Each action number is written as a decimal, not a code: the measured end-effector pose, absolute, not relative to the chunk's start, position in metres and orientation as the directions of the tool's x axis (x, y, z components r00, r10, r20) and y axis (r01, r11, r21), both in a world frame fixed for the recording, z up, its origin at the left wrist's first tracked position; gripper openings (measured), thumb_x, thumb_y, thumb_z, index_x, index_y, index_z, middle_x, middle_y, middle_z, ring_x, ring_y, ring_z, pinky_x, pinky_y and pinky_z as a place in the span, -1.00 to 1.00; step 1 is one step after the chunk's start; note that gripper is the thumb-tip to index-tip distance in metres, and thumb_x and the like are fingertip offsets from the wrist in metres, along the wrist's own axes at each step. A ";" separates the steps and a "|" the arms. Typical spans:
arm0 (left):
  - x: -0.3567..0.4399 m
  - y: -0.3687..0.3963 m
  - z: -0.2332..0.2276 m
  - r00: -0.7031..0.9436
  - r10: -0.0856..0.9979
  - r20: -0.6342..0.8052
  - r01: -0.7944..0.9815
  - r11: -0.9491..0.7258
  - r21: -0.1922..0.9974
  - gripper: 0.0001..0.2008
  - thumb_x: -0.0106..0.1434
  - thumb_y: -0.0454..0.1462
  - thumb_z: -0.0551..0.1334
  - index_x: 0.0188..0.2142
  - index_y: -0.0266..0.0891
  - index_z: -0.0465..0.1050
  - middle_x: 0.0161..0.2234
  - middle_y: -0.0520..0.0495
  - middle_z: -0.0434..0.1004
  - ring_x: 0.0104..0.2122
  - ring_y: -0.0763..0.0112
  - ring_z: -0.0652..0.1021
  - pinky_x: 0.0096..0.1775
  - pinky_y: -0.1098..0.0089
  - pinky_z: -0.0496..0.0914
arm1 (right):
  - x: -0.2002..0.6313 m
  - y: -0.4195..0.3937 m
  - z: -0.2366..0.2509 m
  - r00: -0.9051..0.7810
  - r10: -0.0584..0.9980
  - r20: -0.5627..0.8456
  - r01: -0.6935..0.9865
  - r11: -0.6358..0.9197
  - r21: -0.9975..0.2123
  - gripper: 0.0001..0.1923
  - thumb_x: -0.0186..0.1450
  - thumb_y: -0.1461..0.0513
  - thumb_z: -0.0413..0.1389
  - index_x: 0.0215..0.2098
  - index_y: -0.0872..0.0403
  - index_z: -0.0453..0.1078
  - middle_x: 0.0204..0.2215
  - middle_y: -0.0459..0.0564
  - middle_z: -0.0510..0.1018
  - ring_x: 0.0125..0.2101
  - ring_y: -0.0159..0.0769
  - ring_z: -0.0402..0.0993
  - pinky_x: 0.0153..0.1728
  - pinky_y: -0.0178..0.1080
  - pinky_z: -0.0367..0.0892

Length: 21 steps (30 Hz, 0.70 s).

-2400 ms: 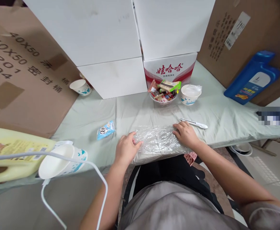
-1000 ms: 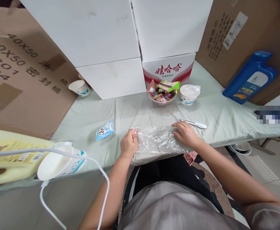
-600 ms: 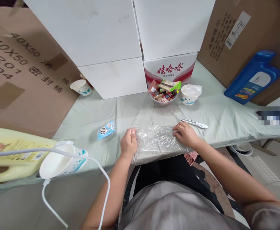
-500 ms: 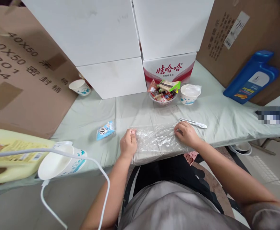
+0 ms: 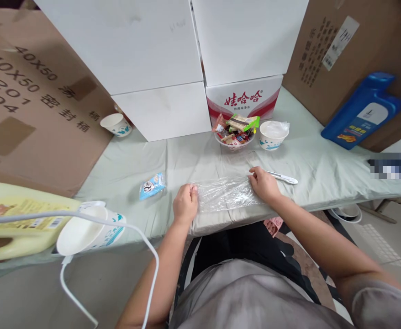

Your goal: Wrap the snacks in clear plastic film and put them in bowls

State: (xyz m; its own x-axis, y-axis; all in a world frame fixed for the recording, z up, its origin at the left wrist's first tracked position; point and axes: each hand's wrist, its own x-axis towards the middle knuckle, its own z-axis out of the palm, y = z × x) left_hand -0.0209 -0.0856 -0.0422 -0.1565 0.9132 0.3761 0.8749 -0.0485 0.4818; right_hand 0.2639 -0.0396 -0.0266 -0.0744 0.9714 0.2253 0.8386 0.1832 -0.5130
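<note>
A: Item, plastic wrap sheet (image 5: 225, 197); location?
B: Flat at the table's (image 5: 187, 157) near edge, stretched between both hands.
A: Hands?
B: Left hand (image 5: 185, 204) curled, pinching its left edge; right hand (image 5: 263, 184) loosely closed on its right edge, beside a utility knife (image 5: 282, 177).

Your left hand (image 5: 185, 204) curls over edge of plastic film (image 5: 224, 196); fingertips hidden, grip unclear to you. Your right hand (image 5: 262, 184) covers near end of utility knife (image 5: 282, 177). Yellow jug (image 5: 18, 224) cut off at left edge. Blurred patch (image 5: 394, 165) at right: content unreadable. Snack wrappers in bowl (image 5: 234, 142) too small to identify. Bowl under table (image 5: 346, 214) mostly hidden.
</note>
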 end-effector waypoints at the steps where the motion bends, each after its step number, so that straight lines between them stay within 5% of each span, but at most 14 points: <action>1: -0.021 -0.085 -0.042 -0.165 0.911 0.377 0.878 -0.039 0.476 -0.78 0.35 -0.17 0.02 -0.25 -0.20 0.39 -0.23 -0.18 0.56 -0.19 0.19 0.55 -0.16 0.26 0.40 | 0.261 -0.040 -0.028 -0.097 0.968 0.230 0.888 0.189 -0.419 -0.73 0.36 0.20 -0.04 -0.05 0.10 0.37 -0.21 0.12 0.58 -0.28 -0.15 0.51 -0.32 -0.20 0.32; 6: -0.022 -0.078 -0.033 -0.174 0.932 0.318 0.897 0.017 0.442 -0.85 0.29 -0.20 0.12 -0.36 -0.19 0.37 -0.30 -0.14 0.53 -0.25 0.21 0.54 -0.18 0.26 0.40 | 0.253 -0.044 -0.032 -0.152 0.961 0.233 0.960 0.199 -0.195 -0.69 0.41 0.21 -0.13 -0.02 0.10 0.36 -0.12 0.16 0.54 -0.30 -0.15 0.51 -0.41 -0.22 0.27; 13: -0.032 -0.066 -0.008 -0.224 0.965 0.137 0.945 0.181 0.273 -0.93 0.21 -0.25 0.24 -0.38 -0.20 0.42 -0.32 -0.15 0.50 -0.31 0.14 0.53 -0.28 0.25 0.38 | 0.257 -0.044 -0.036 -0.169 0.948 0.269 0.954 0.226 -0.198 -0.71 0.42 0.19 -0.11 -0.01 0.09 0.36 -0.13 0.12 0.55 -0.27 -0.14 0.52 -0.43 -0.22 0.23; 16: -0.031 -0.069 0.000 -0.275 0.921 0.274 0.954 0.226 0.197 -0.88 0.21 -0.30 0.23 -0.23 -0.25 0.45 -0.24 -0.23 0.50 -0.25 0.08 0.53 -0.26 0.20 0.39 | 0.258 -0.044 -0.037 -0.174 0.944 0.279 0.950 0.235 -0.206 -0.71 0.41 0.20 -0.11 -0.02 0.09 0.37 -0.14 0.12 0.56 -0.26 -0.13 0.52 -0.42 -0.22 0.24; 19: -0.019 -0.076 0.000 -0.054 0.915 0.399 0.989 -0.007 0.148 -0.84 0.28 -0.34 0.14 -0.21 -0.25 0.48 -0.21 -0.24 0.52 -0.15 0.07 0.52 -0.14 0.16 0.40 | 0.257 -0.043 -0.037 -0.174 0.941 0.290 0.948 0.240 -0.211 -0.70 0.41 0.20 -0.11 -0.04 0.09 0.39 -0.14 0.14 0.56 -0.27 -0.13 0.51 -0.41 -0.22 0.25; 21: -0.007 -0.081 -0.005 0.231 0.910 0.344 0.941 -0.298 0.157 -0.80 0.31 -0.30 0.13 -0.13 -0.22 0.49 -0.14 -0.20 0.55 -0.05 0.12 0.50 -0.01 0.15 0.37 | 0.255 -0.044 -0.037 -0.168 0.942 0.291 0.950 0.234 -0.208 -0.70 0.41 0.20 -0.11 -0.04 0.09 0.39 -0.15 0.14 0.56 -0.27 -0.13 0.51 -0.41 -0.22 0.26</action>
